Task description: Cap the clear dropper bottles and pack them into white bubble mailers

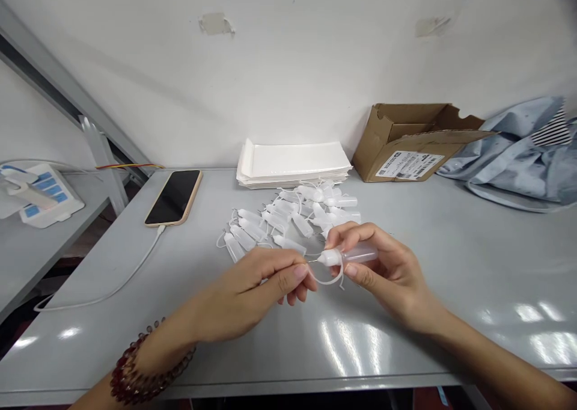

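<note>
A pair of bare hands meets above a glossy gray table [270,353], seen from where I stand in the room. The right hand [394,278] has its thumb and fingers clamped around a translucent needle-tip bottle [360,253], held nearly level off the tabletop, its white nozzle cap [330,258] toward the left hand [252,293]. That hand's thumb and forefinger are pressed together on the end of a thin white strap [331,281], which loops down from the cap; whether they also pinch the tip of the metal needle [312,261] I cannot tell.

Good handling here, in my judgment, calls for a steady, light right grip, since soft plastic could dent or roll, and for small left-finger movements along the needle's line. Sideways pressure could bend the fine metal or prick a fingertip; a twisted strap would tug the pinch off line.

Similar bottles [252,228] lie heaped just beyond the hands, in front of stacked white envelopes [297,159], with an open cardboard box [406,151] to the right.
</note>
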Demonstrator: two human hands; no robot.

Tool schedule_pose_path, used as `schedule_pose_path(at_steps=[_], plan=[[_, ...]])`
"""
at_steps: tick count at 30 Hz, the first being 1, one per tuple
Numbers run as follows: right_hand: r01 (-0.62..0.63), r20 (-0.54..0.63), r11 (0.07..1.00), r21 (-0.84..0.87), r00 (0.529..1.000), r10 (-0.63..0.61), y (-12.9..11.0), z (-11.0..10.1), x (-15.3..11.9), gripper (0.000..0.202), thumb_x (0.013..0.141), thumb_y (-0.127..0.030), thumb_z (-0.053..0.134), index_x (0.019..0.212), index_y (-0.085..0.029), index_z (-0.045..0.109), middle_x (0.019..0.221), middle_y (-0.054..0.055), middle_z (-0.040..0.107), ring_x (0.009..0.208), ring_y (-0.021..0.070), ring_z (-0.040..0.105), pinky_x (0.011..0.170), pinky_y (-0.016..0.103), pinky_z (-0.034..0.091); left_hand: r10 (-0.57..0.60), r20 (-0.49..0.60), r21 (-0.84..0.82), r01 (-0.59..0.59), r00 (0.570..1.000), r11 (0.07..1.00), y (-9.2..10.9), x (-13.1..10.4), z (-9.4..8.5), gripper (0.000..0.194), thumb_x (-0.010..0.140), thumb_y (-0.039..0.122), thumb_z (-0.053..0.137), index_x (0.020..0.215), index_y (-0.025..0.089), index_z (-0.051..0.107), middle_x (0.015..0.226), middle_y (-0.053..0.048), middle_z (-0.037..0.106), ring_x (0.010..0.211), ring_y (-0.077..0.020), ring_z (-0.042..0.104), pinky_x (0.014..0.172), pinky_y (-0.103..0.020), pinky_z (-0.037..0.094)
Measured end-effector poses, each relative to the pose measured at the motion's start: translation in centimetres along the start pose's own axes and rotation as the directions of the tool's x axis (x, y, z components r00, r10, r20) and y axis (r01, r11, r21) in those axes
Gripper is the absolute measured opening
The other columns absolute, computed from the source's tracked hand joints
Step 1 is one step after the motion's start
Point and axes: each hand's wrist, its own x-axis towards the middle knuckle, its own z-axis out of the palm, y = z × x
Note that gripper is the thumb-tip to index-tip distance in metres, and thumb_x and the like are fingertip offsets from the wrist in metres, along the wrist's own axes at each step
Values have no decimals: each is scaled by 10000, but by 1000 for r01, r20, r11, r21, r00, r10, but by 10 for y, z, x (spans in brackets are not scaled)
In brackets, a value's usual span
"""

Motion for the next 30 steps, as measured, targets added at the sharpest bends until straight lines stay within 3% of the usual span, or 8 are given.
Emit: schedule_pose_path(at_steps=[12, 30], plan=[[67, 54, 991, -112, 997, -61, 0, -2, -1, 128, 869, -142, 572, 913, -262, 563, 988, 20, 550, 878, 129, 544, 589, 190, 486, -14, 12, -19, 14, 1000, 1000, -1, -2, -2, 320, 977, 319, 379, 850, 170, 632, 754, 13, 595, 716, -99, 541, 682, -194, 444], [111, 89, 984, -139, 991, -100, -3, -3, -1, 164, 862, -93, 556, 903, -252, 559, 979, 6, 549, 846, 110, 536, 579, 191, 429, -15, 7, 28, 15, 1000, 999, -3, 0, -2, 317, 968, 290, 371, 818, 175, 625, 740, 8, 597, 708, -111, 545, 680, -211, 444]])
